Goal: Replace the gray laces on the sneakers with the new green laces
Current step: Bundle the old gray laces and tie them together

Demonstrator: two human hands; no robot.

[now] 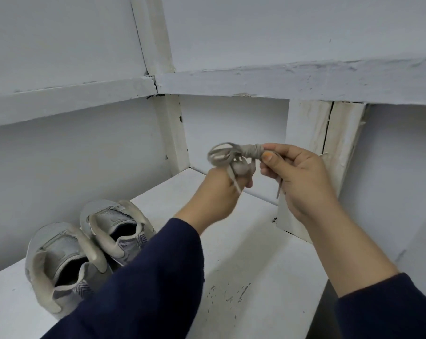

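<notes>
Head view: left hand (218, 192) and right hand (298, 178) both grip the bundled gray laces (234, 155) above the shelf (246, 250) holding the sneakers (62, 250)

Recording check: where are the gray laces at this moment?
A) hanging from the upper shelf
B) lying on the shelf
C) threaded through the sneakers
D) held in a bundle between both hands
D: the bundled gray laces are held by the left hand and pinched by the right hand, up off the shelf and the sneakers.
</notes>
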